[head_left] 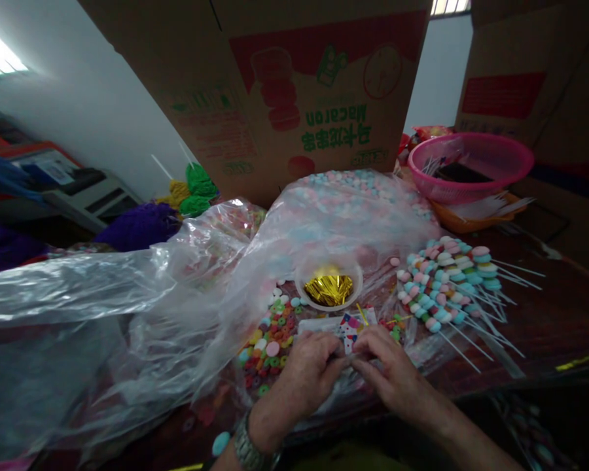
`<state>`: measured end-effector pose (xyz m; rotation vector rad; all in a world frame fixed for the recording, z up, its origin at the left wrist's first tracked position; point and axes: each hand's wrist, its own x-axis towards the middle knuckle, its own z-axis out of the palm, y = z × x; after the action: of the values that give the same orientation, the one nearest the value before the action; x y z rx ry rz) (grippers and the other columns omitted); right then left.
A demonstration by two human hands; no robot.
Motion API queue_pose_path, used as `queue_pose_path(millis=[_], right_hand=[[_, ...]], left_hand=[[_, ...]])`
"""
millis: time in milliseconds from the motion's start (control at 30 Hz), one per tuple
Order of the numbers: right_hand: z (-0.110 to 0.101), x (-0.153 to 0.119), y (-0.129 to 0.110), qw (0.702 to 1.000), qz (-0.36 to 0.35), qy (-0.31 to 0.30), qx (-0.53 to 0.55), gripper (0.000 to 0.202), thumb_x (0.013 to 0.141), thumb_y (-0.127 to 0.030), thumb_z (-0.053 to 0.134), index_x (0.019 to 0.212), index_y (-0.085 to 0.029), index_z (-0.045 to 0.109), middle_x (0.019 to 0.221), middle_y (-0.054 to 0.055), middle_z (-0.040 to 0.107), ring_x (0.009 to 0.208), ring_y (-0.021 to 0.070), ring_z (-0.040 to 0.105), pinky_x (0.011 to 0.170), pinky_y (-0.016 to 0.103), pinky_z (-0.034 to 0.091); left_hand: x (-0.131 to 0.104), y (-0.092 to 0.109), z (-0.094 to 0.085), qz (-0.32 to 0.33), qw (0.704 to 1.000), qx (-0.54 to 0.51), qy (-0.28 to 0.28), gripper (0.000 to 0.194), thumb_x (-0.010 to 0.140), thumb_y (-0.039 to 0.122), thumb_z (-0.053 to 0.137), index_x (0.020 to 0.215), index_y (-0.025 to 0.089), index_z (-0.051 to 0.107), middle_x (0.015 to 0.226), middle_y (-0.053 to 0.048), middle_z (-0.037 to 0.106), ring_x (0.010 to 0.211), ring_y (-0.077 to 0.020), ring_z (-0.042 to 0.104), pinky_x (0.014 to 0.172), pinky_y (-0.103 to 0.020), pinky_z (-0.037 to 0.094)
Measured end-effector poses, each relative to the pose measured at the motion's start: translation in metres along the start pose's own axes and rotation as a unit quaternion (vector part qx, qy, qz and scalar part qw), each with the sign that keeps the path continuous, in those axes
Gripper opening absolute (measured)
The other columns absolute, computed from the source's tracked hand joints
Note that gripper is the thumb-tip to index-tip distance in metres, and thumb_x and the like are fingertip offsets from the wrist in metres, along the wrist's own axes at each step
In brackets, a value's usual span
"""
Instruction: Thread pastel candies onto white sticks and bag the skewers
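Observation:
My left hand (311, 364) and my right hand (389, 367) meet at the front of the table, fingers closed and tips pinched close together. What sits between the fingertips is too small and blurred to make out. Just beyond them a small colourful patterned piece (348, 328) lies over a pale flat sheet (317, 323), partly hidden by my fingers. Behind these stands a clear round bowl (357, 288) holding gold strips (328, 289). Left of my hands is a spread of ring-shaped and round candies (276, 327).
Candy skewers (442, 284) on white sticks are piled at right. A large clear bag of pastel candies (343, 209) fills the middle, its plastic (177, 314) spreading left. Behind are a cardboard box (275, 163) and a pink basket (471, 190).

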<state>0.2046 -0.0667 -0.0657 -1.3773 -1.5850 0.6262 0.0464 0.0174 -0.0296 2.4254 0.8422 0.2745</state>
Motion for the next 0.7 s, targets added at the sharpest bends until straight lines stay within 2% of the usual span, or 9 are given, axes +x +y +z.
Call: queue_pose_path(millis=[100, 200, 300, 367, 433, 500, 633, 700], right_hand=[[-0.003, 0.000, -0.001, 0.999, -0.003, -0.024, 0.023, 0.012, 0.089, -0.020, 0.045, 0.083, -0.019, 0.055, 0.080, 0.003, 0.055, 0.078, 0.0170, 0.052, 0.069, 0.027, 0.040], [-0.002, 0.000, 0.000, 0.999, 0.030, 0.014, 0.022, 0.014, 0.088, -0.021, 0.046, 0.077, -0.019, 0.053, 0.070, 0.000, 0.053, 0.067, 0.0150, 0.051, 0.062, 0.025, 0.038], [0.001, -0.005, 0.004, 0.998, 0.054, 0.034, 0.013, 0.018, 0.090, -0.025, 0.044, 0.074, -0.019, 0.051, 0.066, -0.001, 0.051, 0.062, 0.0141, 0.049, 0.058, 0.024, 0.036], [0.001, -0.009, 0.008, 0.997, 0.065, 0.048, 0.006, 0.024, 0.091, -0.028, 0.042, 0.068, -0.020, 0.046, 0.062, -0.002, 0.048, 0.058, 0.0133, 0.046, 0.055, 0.024, 0.034], [-0.002, -0.012, 0.011, 0.995, 0.086, 0.056, 0.010, 0.032, 0.091, -0.033, 0.040, 0.062, -0.021, 0.039, 0.056, -0.004, 0.042, 0.053, 0.0123, 0.041, 0.051, 0.024, 0.030], [-0.008, -0.014, 0.011, 0.992, 0.109, 0.055, 0.036, 0.036, 0.092, -0.038, 0.039, 0.060, -0.021, 0.036, 0.055, -0.004, 0.039, 0.052, 0.0120, 0.039, 0.049, 0.024, 0.029], [-0.015, -0.012, 0.007, 0.975, 0.156, -0.016, 0.157, 0.029, 0.087, -0.046, 0.047, 0.079, -0.019, 0.051, 0.067, -0.003, 0.047, 0.061, 0.0130, 0.045, 0.054, 0.023, 0.036], [-0.013, -0.011, 0.006, 0.971, 0.167, -0.015, 0.170, 0.029, 0.087, -0.046, 0.047, 0.079, -0.019, 0.052, 0.065, -0.003, 0.047, 0.059, 0.0131, 0.045, 0.053, 0.023, 0.037]], left_hand=[[0.000, -0.001, 0.000, 0.022, 0.999, -0.005, -0.039, 0.016, 0.085, 0.025, 0.049, 0.074, 0.016, 0.057, 0.074, -0.002, 0.060, 0.073, -0.0167, 0.053, 0.072, -0.029, 0.039], [-0.004, 0.002, 0.004, 0.014, 1.000, -0.002, -0.016, 0.012, 0.081, 0.026, 0.053, 0.084, 0.017, 0.059, 0.089, -0.006, 0.061, 0.084, -0.0202, 0.053, 0.075, -0.031, 0.039], [-0.006, 0.004, 0.018, -0.054, 0.993, -0.093, 0.041, 0.015, 0.081, 0.030, 0.054, 0.076, 0.016, 0.056, 0.076, -0.004, 0.059, 0.071, -0.0164, 0.052, 0.064, -0.026, 0.040], [-0.007, 0.005, 0.026, -0.077, 0.982, -0.166, 0.055, 0.020, 0.082, 0.030, 0.051, 0.068, 0.016, 0.052, 0.063, 0.000, 0.054, 0.060, -0.0127, 0.048, 0.057, -0.022, 0.039], [-0.006, 0.005, 0.030, -0.052, 0.980, -0.188, 0.041, 0.021, 0.083, 0.029, 0.051, 0.067, 0.016, 0.052, 0.061, 0.001, 0.053, 0.058, -0.0115, 0.047, 0.056, -0.021, 0.037], [-0.006, 0.005, 0.028, -0.011, 0.986, -0.165, 0.021, 0.023, 0.085, 0.029, 0.047, 0.067, 0.016, 0.053, 0.061, 0.001, 0.054, 0.058, -0.0113, 0.047, 0.056, -0.021, 0.036], [-0.005, 0.003, 0.023, 0.036, 0.993, -0.112, -0.006, 0.027, 0.090, 0.030, 0.039, 0.073, 0.017, 0.055, 0.068, -0.001, 0.057, 0.066, -0.0130, 0.052, 0.062, -0.023, 0.038], [-0.004, 0.003, 0.025, 0.049, 0.993, -0.103, -0.012, 0.027, 0.091, 0.029, 0.037, 0.075, 0.017, 0.056, 0.074, -0.002, 0.059, 0.073, -0.0144, 0.054, 0.068, -0.024, 0.040]])
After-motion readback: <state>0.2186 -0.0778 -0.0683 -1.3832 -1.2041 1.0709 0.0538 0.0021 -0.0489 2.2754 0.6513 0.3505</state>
